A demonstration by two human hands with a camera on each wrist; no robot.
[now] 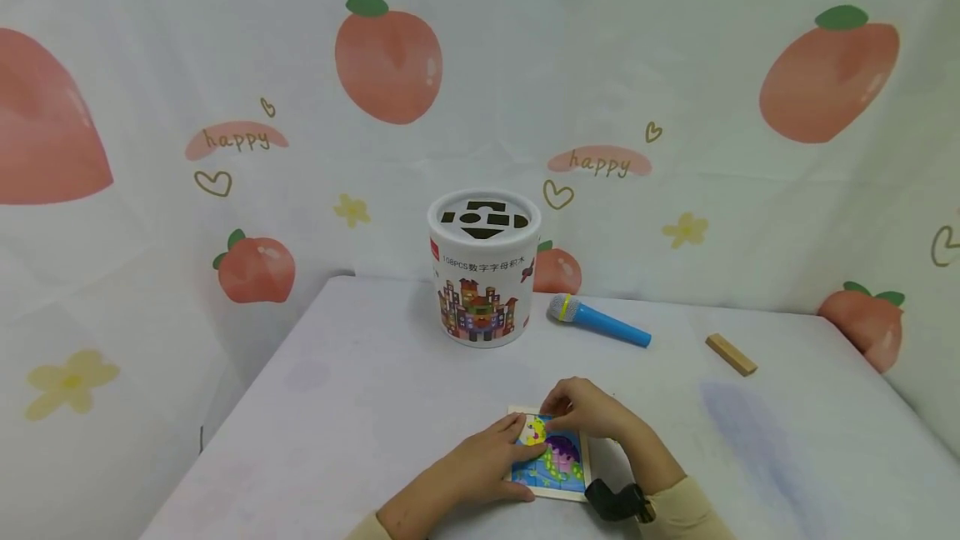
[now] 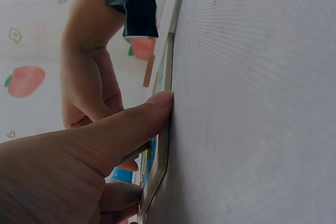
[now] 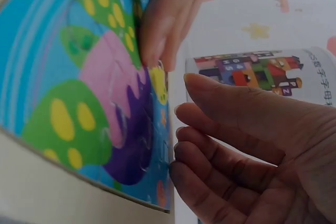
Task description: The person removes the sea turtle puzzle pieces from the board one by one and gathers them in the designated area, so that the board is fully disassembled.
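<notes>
A small jigsaw puzzle [image 1: 564, 461] in a pale wooden frame lies on the table in the head view. It shows a purple and pink shape with green, yellow-spotted parts on blue. My left hand [image 1: 487, 461] holds it at the left side: the thumb [image 2: 157, 106] presses the frame's edge and other fingers reach over the picture. At the upper right edge is my right hand [image 1: 592, 411], its fingers bent and fingertips [image 3: 184, 174] close to the puzzle [image 3: 79, 103]. No piece shows between its thumb and fingers in the right wrist view; contact is unclear.
A white lidded bucket [image 1: 483, 273] with shaped holes stands behind the puzzle. To its right lie a blue toy microphone [image 1: 600, 321] and a wooden block [image 1: 731, 354]. A printed cloth [image 1: 480, 90] hangs behind the table.
</notes>
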